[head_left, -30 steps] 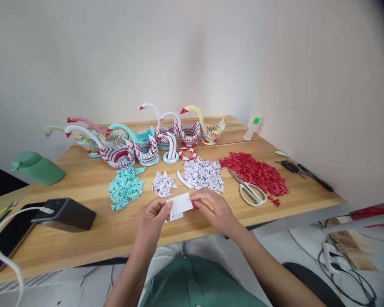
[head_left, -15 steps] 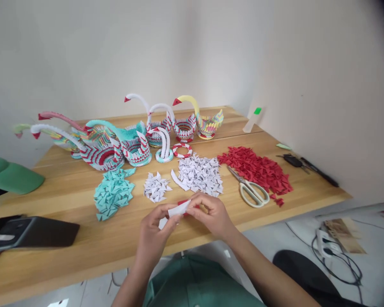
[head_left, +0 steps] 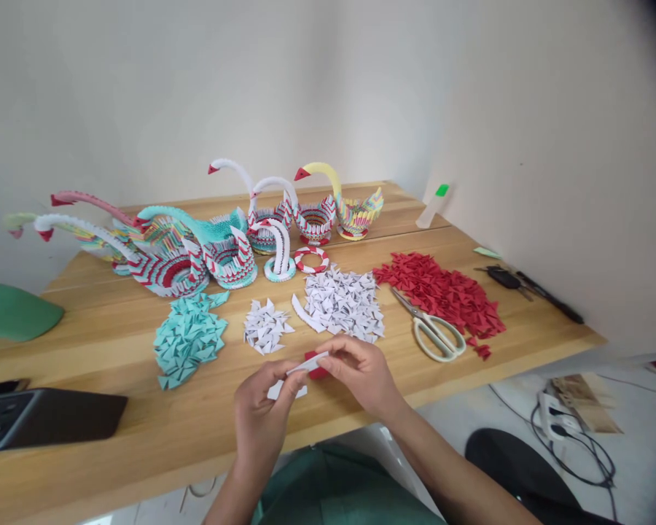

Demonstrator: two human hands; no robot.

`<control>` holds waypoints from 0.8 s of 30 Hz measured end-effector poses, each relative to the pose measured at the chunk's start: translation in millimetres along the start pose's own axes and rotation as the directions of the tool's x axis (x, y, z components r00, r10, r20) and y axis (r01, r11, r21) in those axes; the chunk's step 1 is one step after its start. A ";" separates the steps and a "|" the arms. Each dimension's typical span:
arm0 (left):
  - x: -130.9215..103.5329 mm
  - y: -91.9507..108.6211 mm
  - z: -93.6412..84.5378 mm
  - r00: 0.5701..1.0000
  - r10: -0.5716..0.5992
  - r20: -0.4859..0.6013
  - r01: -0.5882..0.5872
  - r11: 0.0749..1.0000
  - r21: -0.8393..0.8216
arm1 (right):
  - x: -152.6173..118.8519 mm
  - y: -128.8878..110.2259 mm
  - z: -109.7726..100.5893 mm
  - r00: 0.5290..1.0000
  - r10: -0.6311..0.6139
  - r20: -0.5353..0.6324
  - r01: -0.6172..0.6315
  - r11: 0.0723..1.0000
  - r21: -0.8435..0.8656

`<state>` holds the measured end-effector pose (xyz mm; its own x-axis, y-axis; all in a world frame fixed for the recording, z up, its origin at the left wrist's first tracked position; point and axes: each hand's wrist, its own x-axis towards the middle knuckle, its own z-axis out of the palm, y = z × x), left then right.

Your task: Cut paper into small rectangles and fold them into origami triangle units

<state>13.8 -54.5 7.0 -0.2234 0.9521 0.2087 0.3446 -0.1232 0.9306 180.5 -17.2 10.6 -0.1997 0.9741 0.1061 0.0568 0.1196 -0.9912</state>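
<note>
A narrow white paper strip [head_left: 307,363] is stretched between my two hands just above the table's front part. My left hand [head_left: 261,405] pinches its left end between thumb and fingers. At the other end, the thumb and fingers of my right hand [head_left: 364,372] are closed on it. Behind and below the strip shows something red [head_left: 319,373], perhaps paper, partly hidden by my fingers. More white paper [head_left: 299,391] lies under my left fingertips. Beyond my hands are a small pile of white folded paper triangles [head_left: 266,326] and a larger white pile [head_left: 345,302].
Teal triangles [head_left: 190,339] lie left, red triangles [head_left: 442,292] right. Scissors [head_left: 438,337] rest beside the red pile. Several paper swans [head_left: 167,273] and a red-and-white ring [head_left: 311,249] stand behind. A dark box-like object [head_left: 55,414] sits front left; keys [head_left: 503,277] lie right.
The white paper has gone from a wider, tilted face to a narrower strip between my fingers. My hands have sunk slightly, and the view has shifted a little.
</note>
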 end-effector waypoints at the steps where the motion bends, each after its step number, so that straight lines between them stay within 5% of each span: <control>1: -0.1 -0.1 0.1 1.000 -0.004 0.005 0.004 1.000 -0.007 | 0.0 0.2 0.2 1.000 -0.006 -0.004 0.006 1.000 -0.003; 12: 3.2 -1.8 7.6 0.992 -0.119 0.035 0.123 0.981 -0.150 | 0.9 -1.0 2.4 0.990 -0.128 -0.059 0.120 0.985 -0.126; 18: 12.2 2.0 14.5 0.949 -0.228 0.218 0.289 0.906 -0.311 | 2.4 1.8 3.3 0.987 -0.075 -0.139 0.064 0.995 -0.078; 24: 14.0 -2.2 21.1 0.914 -0.321 0.247 0.393 0.849 -0.353 | 3.2 0.3 7.3 0.987 -0.016 -0.160 0.020 1.000 0.019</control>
<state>29.1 -34.9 1.5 -0.0898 0.9792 -0.1822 -0.1178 0.1712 0.9782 172.8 -15.4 10.0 -0.0412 0.9902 0.1336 0.0344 0.1350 -0.9902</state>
